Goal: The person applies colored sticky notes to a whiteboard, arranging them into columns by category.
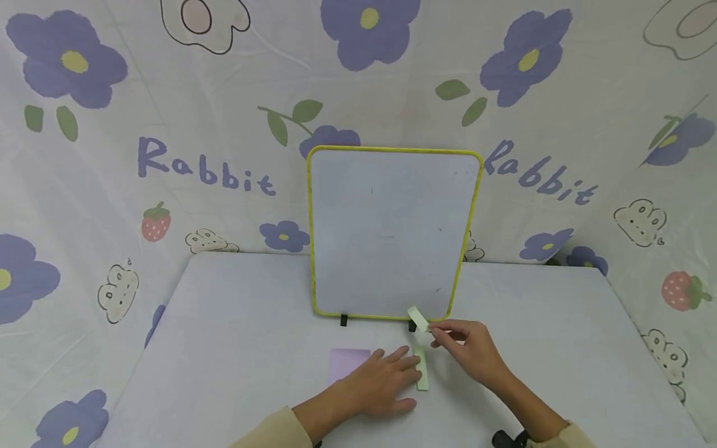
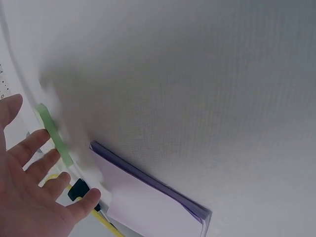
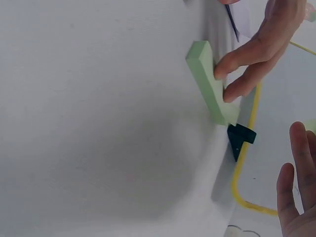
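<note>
A person's right hand (image 1: 473,353), at the lower right of center in the head view, pinches a pale green paper slip (image 1: 417,318) by one end between thumb and forefinger, leaving most of its length free. The likely reason for so slight a hold is to leave the rest of the slip clear of the fingers. The left hand (image 1: 385,382), at lower center, lies palm down with fingers spread and straightened, its tips against the side of a green notepad (image 1: 422,370), a touch that probably steadies the light block on the table (image 1: 241,323).

Beneath the left hand's wrist side, a lilac notepad (image 1: 348,364) lies partly covered, seemingly parked there as a spare. A whiteboard (image 1: 392,230) stands at center behind the work, raised on two black feet (image 1: 344,320), presumably so that its face meets the person squarely.

The slip is thin and gently bowed; the green notepad is a long, narrow, square-edged stack, matching it in color. The lilac one is broader, its edge darker violet in the left wrist view. The board is smooth, faintly marked, with a round-cornered yellow rim; white, finely textured covering spreads over the tabletop.
</note>
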Demonstrator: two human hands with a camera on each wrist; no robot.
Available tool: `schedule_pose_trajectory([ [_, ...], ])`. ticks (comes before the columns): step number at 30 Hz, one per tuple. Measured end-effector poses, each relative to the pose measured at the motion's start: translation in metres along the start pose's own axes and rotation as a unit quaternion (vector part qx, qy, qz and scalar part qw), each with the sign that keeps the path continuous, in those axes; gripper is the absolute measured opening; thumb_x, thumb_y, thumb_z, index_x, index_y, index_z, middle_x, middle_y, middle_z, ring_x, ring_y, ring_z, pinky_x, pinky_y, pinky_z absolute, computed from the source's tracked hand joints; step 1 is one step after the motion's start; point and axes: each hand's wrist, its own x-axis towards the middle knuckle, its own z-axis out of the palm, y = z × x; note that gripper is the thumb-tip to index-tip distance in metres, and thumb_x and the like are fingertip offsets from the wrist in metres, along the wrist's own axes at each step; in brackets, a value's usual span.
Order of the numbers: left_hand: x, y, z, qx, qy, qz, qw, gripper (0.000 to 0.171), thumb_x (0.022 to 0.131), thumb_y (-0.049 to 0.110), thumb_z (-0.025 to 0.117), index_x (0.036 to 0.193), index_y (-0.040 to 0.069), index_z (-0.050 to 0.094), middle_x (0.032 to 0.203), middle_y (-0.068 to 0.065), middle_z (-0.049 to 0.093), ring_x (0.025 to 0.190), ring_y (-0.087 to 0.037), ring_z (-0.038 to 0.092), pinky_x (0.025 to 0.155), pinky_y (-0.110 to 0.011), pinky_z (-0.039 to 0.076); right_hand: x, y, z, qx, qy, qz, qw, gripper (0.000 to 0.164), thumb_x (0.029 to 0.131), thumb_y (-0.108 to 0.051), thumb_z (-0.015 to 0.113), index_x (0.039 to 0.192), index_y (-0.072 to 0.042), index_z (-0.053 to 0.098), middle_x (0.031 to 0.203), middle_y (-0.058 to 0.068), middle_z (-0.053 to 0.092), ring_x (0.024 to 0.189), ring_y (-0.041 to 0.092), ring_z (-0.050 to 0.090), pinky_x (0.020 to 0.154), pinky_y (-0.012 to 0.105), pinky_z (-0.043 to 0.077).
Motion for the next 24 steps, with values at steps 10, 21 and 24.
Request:
schedule_pose_trajectory([
  [10, 0.003, -0.001, -0.002, -0.021, -0.02, -0.014, 0.9995, 0.043, 0.097, 0.046, 0.056, 0.134, 0.024, 0.059, 0.153, -0.001, 0.045, 0.144, -0.022, 0.035, 0.102, -0.048, 0.043, 0.014, -0.018, -0.006, -0.062, 0.071, -0.062, 0.994, 0.015, 0.094, -0.01, 0.069, 0.107, -0.009, 0.076, 0.083, -0.003, 0.075, 0.077, 0.012, 0.071, 0.065, 0.027, 0.052],
  [21, 0.002, -0.001, -0.003, -0.021, -0.027, -0.01, 0.9993, 0.045, 0.097, 0.046, 0.056, 0.136, 0.023, 0.057, 0.154, -0.002, 0.043, 0.144, -0.022, 0.035, 0.102, -0.048, 0.043, 0.043, -0.056, -0.017, -0.071, 0.188, -0.153, 0.968, 0.02, 0.089, 0.006, 0.069, 0.106, -0.001, 0.076, 0.081, 0.009, 0.074, 0.069, 0.024, 0.07, 0.057, 0.013, 0.046],
  [24, 0.001, 0.0, -0.003, -0.011, -0.018, -0.006, 0.9998, 0.044, 0.097, 0.046, 0.056, 0.135, 0.022, 0.058, 0.153, -0.002, 0.045, 0.144, -0.022, 0.037, 0.101, -0.047, 0.044, 0.048, -0.074, -0.02, -0.067, 0.203, -0.168, 0.962, 0.019, 0.087, 0.011, 0.067, 0.104, 0.005, 0.074, 0.081, 0.014, 0.074, 0.066, 0.03, 0.069, 0.053, 0.012, 0.042],
])
